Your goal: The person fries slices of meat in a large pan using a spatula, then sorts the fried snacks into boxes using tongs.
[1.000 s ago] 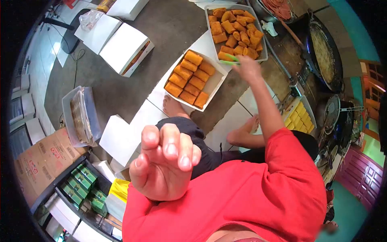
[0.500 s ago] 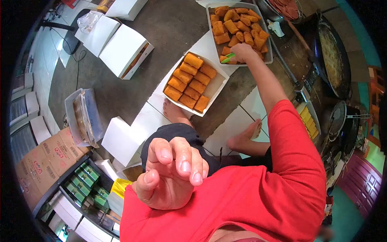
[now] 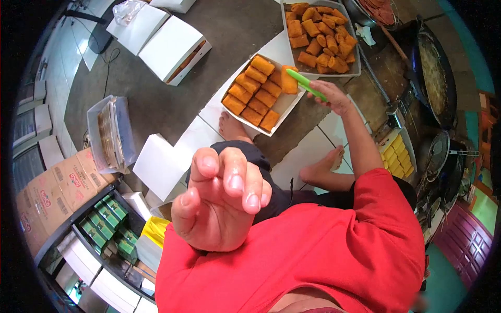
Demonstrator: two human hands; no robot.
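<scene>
My right hand (image 3: 332,97) is closed around green tongs (image 3: 299,80). Their tips pinch a golden-brown fried roll (image 3: 289,81) above the right edge of an open white box (image 3: 284,116). Inside that box, fried rolls (image 3: 256,106) lie in neat rows, with bare box floor along the right side. Behind my right hand, a clear plastic tub (image 3: 355,69) holds a loose heap of similar rolls (image 3: 321,37). My left hand (image 3: 222,201) hovers close to the camera, palm up, its fingers apart and loosely curled around nothing.
A wok of oil (image 3: 433,73) stands at the right, near a strainer (image 3: 437,152) and a tray of yellow rolls (image 3: 397,158). Filled white boxes (image 3: 169,47) sit at upper left. A plastic container (image 3: 110,134), white box (image 3: 160,166) and cardboard cartons (image 3: 62,193) are at left.
My right hand has moved from the tub towards the white box, and the tongs now carry a fried roll. My left hand stays nearly where it was. The view has shifted slightly.
</scene>
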